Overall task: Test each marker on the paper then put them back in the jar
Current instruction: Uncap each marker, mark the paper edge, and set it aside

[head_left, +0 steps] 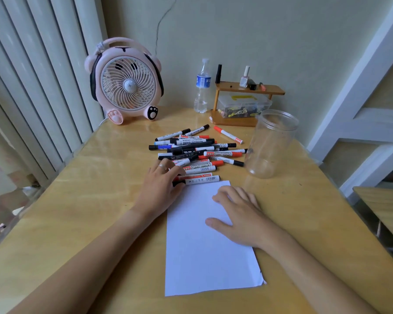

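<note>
A pile of markers (194, 155) lies just beyond the far edge of the paper (208, 241), capped, mostly white barrels with black, red or blue caps, crossing one another at shallow angles. One black-capped marker (200, 179) lies along the paper's far edge. A red-capped one (227, 134) lies apart, beyond the pile. The paper is blank white, flat (near right corner slightly torn). The jar (270, 143), clear plastic, lidless and empty, stands upright beyond the paper's far right corner
</note>
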Demonstrator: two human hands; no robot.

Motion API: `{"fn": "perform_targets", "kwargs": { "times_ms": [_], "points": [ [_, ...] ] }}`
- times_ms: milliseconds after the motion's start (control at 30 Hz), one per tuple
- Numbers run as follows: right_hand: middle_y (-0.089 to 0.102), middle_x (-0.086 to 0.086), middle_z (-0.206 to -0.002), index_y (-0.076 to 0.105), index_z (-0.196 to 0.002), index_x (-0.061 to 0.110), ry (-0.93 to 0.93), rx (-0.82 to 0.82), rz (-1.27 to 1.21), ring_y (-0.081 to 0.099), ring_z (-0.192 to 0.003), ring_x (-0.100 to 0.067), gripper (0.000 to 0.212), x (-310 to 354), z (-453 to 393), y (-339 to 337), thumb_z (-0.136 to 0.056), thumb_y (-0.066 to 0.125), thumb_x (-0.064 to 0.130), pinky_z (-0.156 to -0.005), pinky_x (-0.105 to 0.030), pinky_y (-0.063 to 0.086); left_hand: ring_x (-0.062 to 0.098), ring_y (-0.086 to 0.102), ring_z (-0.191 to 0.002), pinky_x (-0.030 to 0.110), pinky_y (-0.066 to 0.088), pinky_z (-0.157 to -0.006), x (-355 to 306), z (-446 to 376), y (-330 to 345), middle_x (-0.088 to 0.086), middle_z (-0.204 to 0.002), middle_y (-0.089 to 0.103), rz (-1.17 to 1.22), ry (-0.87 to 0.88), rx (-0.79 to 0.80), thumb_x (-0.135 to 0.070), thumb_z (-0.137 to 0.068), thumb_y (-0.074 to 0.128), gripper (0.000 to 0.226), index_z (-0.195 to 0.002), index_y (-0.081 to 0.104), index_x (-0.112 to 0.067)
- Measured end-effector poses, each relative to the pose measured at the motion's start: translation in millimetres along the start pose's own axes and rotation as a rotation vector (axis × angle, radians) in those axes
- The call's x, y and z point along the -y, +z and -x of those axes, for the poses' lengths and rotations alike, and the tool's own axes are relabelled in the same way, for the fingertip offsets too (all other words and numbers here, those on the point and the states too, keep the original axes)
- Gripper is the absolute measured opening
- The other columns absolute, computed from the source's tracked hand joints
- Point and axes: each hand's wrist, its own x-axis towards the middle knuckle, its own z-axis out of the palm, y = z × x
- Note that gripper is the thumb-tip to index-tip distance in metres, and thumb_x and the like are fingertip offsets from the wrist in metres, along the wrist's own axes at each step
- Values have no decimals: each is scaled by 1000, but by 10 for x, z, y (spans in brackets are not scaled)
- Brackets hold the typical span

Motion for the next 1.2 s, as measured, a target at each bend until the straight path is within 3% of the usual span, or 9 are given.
{"fn": "perform_targets", "kwargs": {
  "times_ms": [133,233,300,467,667,867,1000,1100,1200],
  "points": [
    [55,3,-99,54,-89,19,96,-186,-58,54,-101,-22,37,84,-483,-96,-99,49,54,-85,-40,44,29,56,-101,43,50,-80,-5,37,26,0,-107,60,-12,25,33,-18,-82,79,24,-103,69,-24],
    [53,-5,-90,55,-86,11,58,-491,-102,57,-85,-29,13,114,-687,60,-95,60,19,-69,-45,50,28,54,-100,43,50,-79,-25,37,-7,0,-107,59,-5,54,32,-16,-81,76,23,-101,67,-23],
    [52,-4,-93,55,-89,10,10,-537,-142,55,-85,-27,6,81,-721,180,-91,60,13,-70,-45,51,27,52,-98,41,47,-76,-42,44,-22,-1,-105,59,-17,87,28,-15,-81,73,21,-99,64,-22],
    [56,1,-101,65,-102,16,-96,-506,-122,54,-94,-26,17,47,-712,255,-87,70,24,-78,-44,49,20,52,-90,32,41,-74,-102,34,-91,-5,-98,58,55,145,11,-17,-88,67,11,-99,63,-19],
    [54,1,-94,57,-93,13,-180,-525,-123,52,-87,-24,14,109,-691,138,-95,61,26,-76,-39,48,-4,51,-95,12,39,-82,-80,102,-153,-12,-105,57,361,42,77,-11,-99,62,15,-114,63,-17],
    [54,6,-81,48,-93,25,-99,-374,-134,49,-69,-23,16,104,-624,-5,-89,48,41,-57,-37,44,14,51,-81,39,42,-67,-96,133,-82,-9,-87,57,216,100,237,-47,-109,27,29,-103,49,-29],
    [62,10,-100,61,-115,33,-167,-312,-49,57,-84,-16,32,91,-595,9,-100,40,50,-66,-31,45,12,50,-80,38,41,-66,-124,113,-49,-14,-84,54,247,89,250,-52,-108,23,24,-98,40,-38],
    [56,6,-89,64,-101,23,-202,-410,26,55,-74,-17,24,217,-639,79,-100,43,35,-61,-26,25,9,51,-78,35,42,-68,-128,75,-64,-16,-82,54,351,43,261,-56,-106,24,32,-93,44,-34],
    [55,5,-85,58,-92,19,-200,-446,4,56,-69,-20,23,258,-666,123,-102,42,33,-59,-30,29,10,55,-76,39,46,-68,-105,50,-43,-12,-81,59,384,33,247,-56,-106,29,41,-92,52,-26]
  ]
}}
